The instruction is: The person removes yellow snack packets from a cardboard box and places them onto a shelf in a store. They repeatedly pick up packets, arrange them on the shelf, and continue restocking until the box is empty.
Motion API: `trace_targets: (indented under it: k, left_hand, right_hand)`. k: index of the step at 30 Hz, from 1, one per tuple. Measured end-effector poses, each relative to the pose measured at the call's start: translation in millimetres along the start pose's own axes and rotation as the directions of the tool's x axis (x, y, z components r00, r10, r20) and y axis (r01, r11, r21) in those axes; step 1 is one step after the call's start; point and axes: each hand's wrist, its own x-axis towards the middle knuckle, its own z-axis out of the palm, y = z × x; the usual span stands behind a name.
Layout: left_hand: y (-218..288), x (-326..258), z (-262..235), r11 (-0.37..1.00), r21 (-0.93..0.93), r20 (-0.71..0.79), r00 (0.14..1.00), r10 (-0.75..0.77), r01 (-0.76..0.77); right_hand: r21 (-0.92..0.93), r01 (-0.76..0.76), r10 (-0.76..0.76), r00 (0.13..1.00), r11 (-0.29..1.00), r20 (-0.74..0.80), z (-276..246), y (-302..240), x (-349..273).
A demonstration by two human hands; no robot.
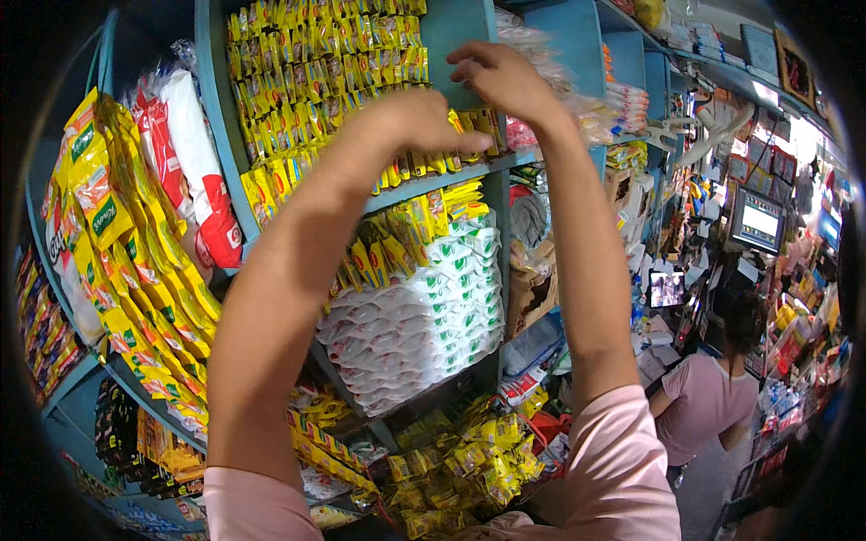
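Two hands [424, 122] [501, 81] among yellow packets [316, 63], white pouches [415, 325] below.

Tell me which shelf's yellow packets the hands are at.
The top shelf: both the left hand and right hand are at its small yellow packets. The shelf below holds white packets, which no hand touches.

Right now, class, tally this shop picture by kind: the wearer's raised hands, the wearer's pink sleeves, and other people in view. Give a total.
Raised hands: 2 (left hand, right hand), both up at the yellow packets
Wearer's pink sleeves: 2 (left sleeve, right sleeve)
Other people: 1 (person in a pink top)
Total: 5
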Motion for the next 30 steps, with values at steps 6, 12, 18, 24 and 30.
trace_targets:
  k: [6, 12, 18, 24, 30]
  left_hand:
    - [-11.8, 5.8, 14.5, 0.986, 0.161, -0.040, 0.998, 0.055, -0.048]
    - [26.7, -45.8, 38.5, 0.899, 0.363, -0.549, 0.836, -0.007, 0.245]
    - [-1.6, -49.5, 54.7, 0.890, 0.432, -0.626, 0.758, 0.181, 0.144]
    - [22.5, -122.2, 42.2, 0.938, 0.243, -0.826, 0.560, 0.066, 0.248]
    - [-9.8, -181.5, 45.0, 0.900, 0.283, -0.828, 0.558, 0.055, 0.332]
  right_hand:
    - [0.069, 0.063, -0.036, 0.937, 0.996, -0.348, 47.6, -18.1, -51.0]
    - [-0.239, 0.033, -0.058, 0.993, 0.970, -0.101, 44.0, -15.5, -44.5]
    - [-0.414, 0.076, -0.094, 0.995, 0.907, -0.022, 55.8, -7.5, -35.3]
    - [-0.349, 0.220, -0.388, 0.743, 0.911, -0.546, 54.6, -27.4, -68.9]
    - [-0.312, 0.057, -0.215, 0.838, 0.949, -0.502, 96.0, -60.6, -48.5]
